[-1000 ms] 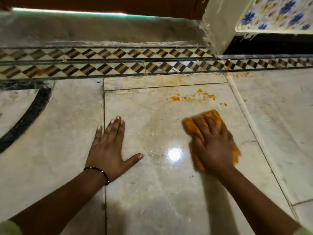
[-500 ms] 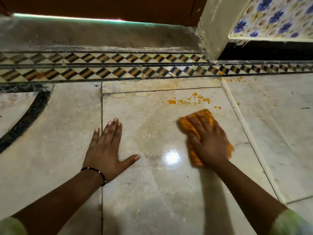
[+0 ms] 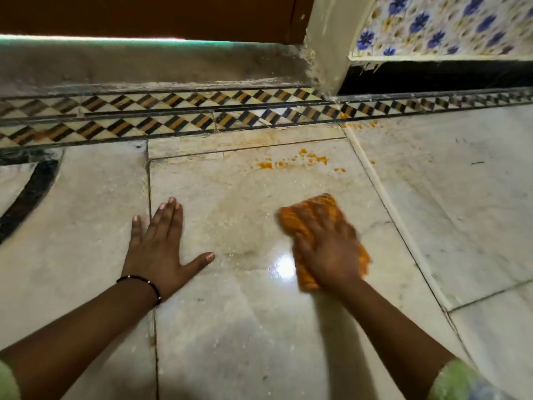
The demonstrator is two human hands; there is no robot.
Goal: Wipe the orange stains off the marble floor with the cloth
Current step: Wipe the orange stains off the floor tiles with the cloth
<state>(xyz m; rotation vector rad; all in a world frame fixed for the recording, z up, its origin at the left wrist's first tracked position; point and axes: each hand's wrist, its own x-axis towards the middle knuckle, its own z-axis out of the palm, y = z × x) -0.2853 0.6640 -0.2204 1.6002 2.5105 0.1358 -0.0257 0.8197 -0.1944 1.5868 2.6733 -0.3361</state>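
Fingers (image 3: pixel 310 223) of right hand (image 3: pixel 327 252) laid flat and slightly spread over orange cloth (image 3: pixel 317 209), pressing it onto marble floor (image 3: pixel 245 327), outline blurred. Cloth lying on the central slab, well short of orange stains (image 3: pixel 300 161) scattered near the patterned border (image 3: pixel 173 116). Left hand (image 3: pixel 157 249) planted flat on marble, fingers together, thumb splayed wide, black bracelet (image 3: pixel 141 282) at the wrist.

A checkered tile border (image 3: pixel 202 118) runs along the grey threshold (image 3: pixel 144 67), below a brown door (image 3: pixel 150 15); blue-flowered tiles (image 3: pixel 441 24) sit at upper right
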